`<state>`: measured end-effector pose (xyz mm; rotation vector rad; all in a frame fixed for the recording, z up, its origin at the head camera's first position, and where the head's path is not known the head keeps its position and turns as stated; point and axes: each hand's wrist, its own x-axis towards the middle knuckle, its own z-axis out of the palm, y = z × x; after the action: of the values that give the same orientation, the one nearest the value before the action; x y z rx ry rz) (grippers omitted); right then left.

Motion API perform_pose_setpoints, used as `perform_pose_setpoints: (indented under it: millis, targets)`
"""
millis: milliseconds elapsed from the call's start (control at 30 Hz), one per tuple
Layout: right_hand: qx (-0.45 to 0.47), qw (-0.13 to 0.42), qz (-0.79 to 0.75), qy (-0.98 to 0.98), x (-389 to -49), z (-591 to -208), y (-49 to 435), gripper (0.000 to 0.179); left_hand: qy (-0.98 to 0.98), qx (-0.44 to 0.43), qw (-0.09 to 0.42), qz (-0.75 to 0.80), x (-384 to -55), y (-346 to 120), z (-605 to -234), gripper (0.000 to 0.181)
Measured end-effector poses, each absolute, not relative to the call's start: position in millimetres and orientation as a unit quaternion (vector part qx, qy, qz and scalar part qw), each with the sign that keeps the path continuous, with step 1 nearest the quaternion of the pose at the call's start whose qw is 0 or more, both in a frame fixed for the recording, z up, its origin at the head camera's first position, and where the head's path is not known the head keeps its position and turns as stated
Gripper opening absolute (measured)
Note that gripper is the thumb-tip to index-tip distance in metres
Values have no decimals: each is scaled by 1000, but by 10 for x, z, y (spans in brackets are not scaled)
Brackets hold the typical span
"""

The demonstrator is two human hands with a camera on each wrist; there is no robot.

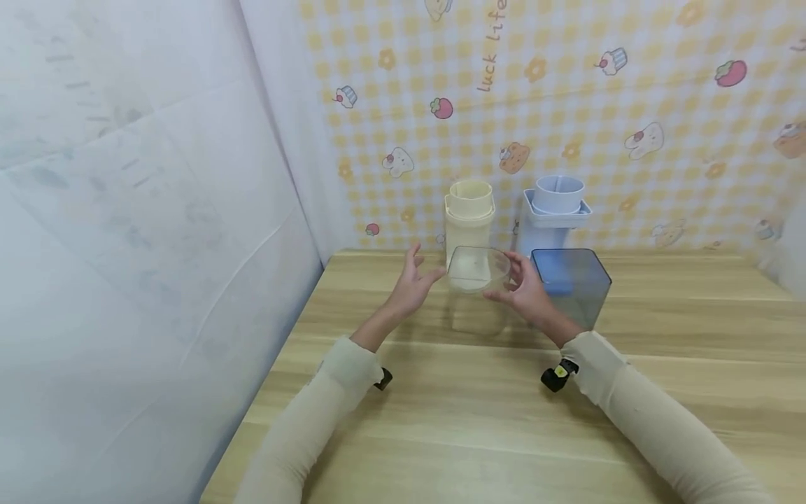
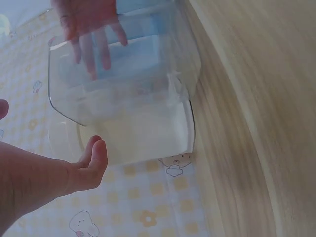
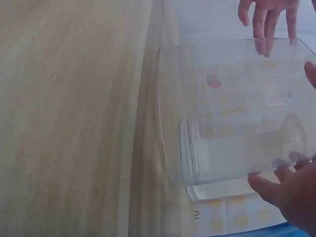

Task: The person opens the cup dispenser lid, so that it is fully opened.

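Observation:
A clear plastic container (image 1: 478,315) with a wide open top stands on the table between both hands, in front of the cream dispenser (image 1: 469,231). My left hand (image 1: 411,288) is on its left side, fingers spread, fingertips close to the rim. On the opposite side, my right hand (image 1: 525,290) has its fingertips against the wall near the rim, thumb toward the front. Through the clear wall, the left wrist view shows the right hand's fingers (image 2: 91,44) extended and apart. The right wrist view has the left hand (image 3: 271,15) at the far side of the container.
Right of the clear container is a smoky tinted container (image 1: 582,294), partly behind my right wrist. Behind it rises a blue dispenser (image 1: 554,213) with a round top. A yellow checked cloth (image 1: 403,126) hangs behind the wooden table (image 1: 466,420); a white sheet (image 1: 151,245) hangs at left.

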<state>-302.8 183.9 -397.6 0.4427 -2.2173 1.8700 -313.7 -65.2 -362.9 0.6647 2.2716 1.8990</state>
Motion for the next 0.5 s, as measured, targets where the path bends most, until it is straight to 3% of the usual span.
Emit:
perform_pose_setpoints:
  millis: [267,500]
  targets:
    - [194,111,647,-729,-3073,-3999,1929,79,751,224,56,618,-3137,-564,-3616,79]
    - [186,74,656,-728,-3044,-4004,2003,80,748,240,84,614,-3154,-500,-3689,79]
